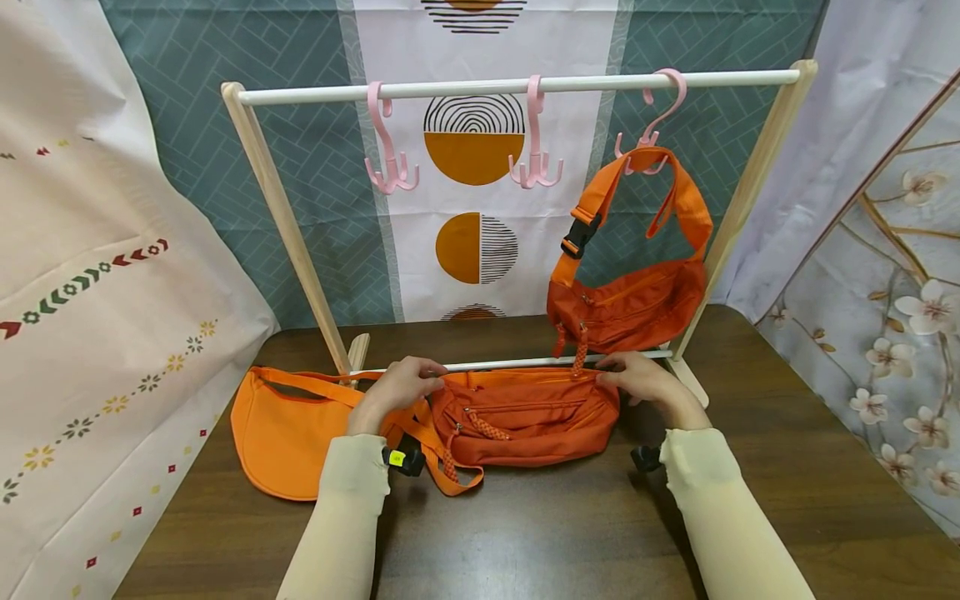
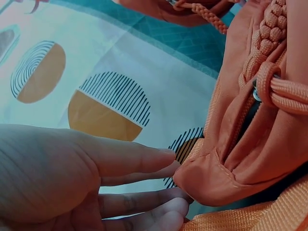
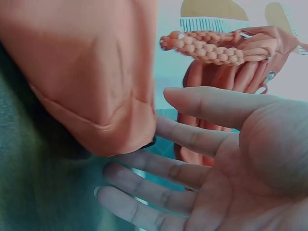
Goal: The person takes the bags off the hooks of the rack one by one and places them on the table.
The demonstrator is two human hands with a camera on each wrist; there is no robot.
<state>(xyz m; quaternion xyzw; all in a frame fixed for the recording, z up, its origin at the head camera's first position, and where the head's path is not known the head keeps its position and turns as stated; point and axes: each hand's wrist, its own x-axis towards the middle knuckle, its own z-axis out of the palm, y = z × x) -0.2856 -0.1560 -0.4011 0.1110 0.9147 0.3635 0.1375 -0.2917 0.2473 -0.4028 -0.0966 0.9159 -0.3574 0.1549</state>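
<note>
Dark-orange bag point(image 1: 525, 421) just below centre of frame. Left grip point(image 1: 401, 387) loose, fingers fairly straight at its left end; right grip point(image 1: 645, 382) wide, fingers extended, at its right end. Similar hanging bag point(image 1: 630, 304) right of centre.

We take the first bag point(image 1: 540, 429), on the tabletop point(image 1: 525, 533), as clock centre. We locate the left hand point(image 1: 401, 386), then the second bag point(image 1: 292, 437), at nine o'clock, the right hand point(image 1: 643, 379) at three. On the rail point(image 1: 465, 89) behind, we find hooks point(image 1: 535, 158) at eleven, twelve and one, the last carrying the third bag point(image 1: 637, 308).
</note>
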